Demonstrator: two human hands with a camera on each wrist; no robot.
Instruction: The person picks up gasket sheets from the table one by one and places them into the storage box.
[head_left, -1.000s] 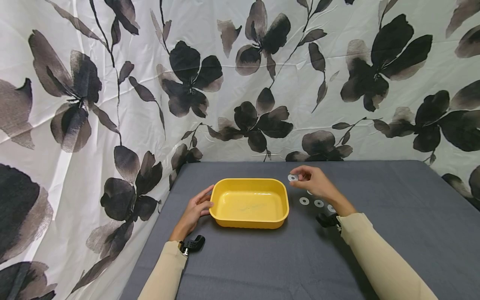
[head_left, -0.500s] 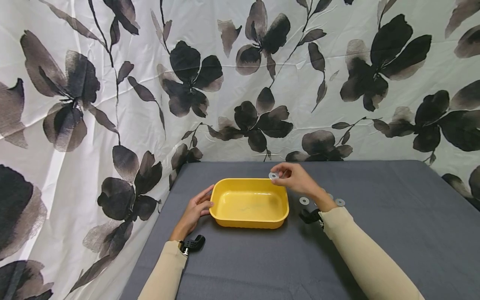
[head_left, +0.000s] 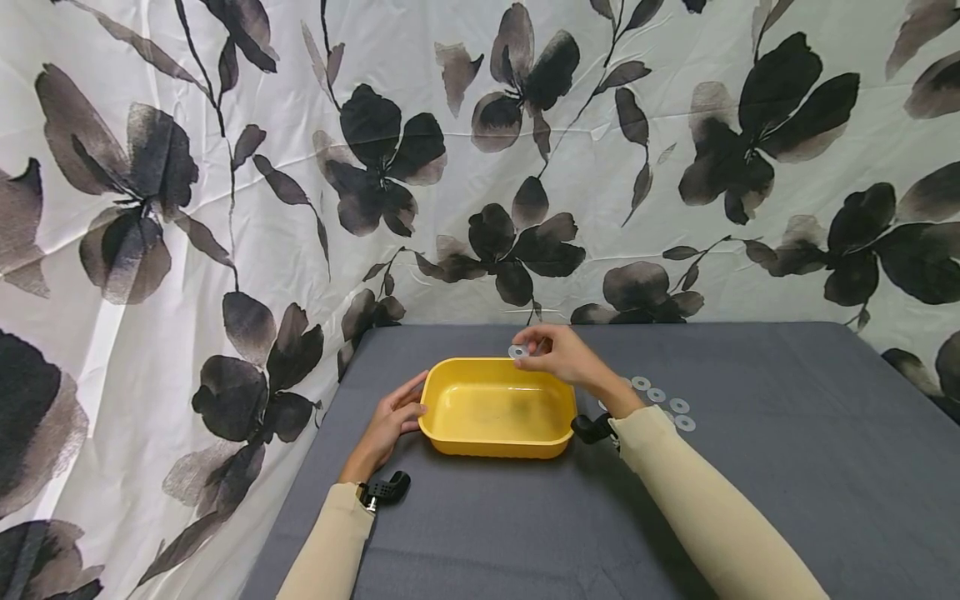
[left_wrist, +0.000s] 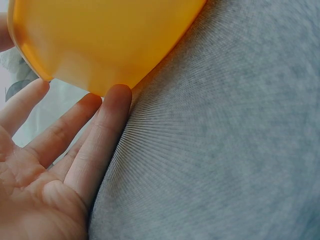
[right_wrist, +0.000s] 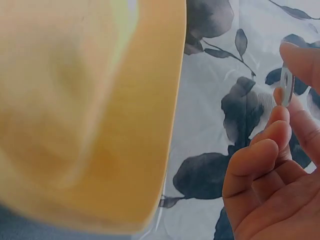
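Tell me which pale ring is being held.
The ring pinched in the right hand, by the yellow container; the other visible rings lie on the gray table, right of the container.

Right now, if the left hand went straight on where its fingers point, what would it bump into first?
The yellow tray. The left hand points at the tray's left end, and its fingertips already seem to touch the wall, so it would probably push the tray straight away.

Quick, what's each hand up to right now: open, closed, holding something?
Left hand: open, touching the end of the yellow tray.
Right hand: closed, pinching a small pale ring.
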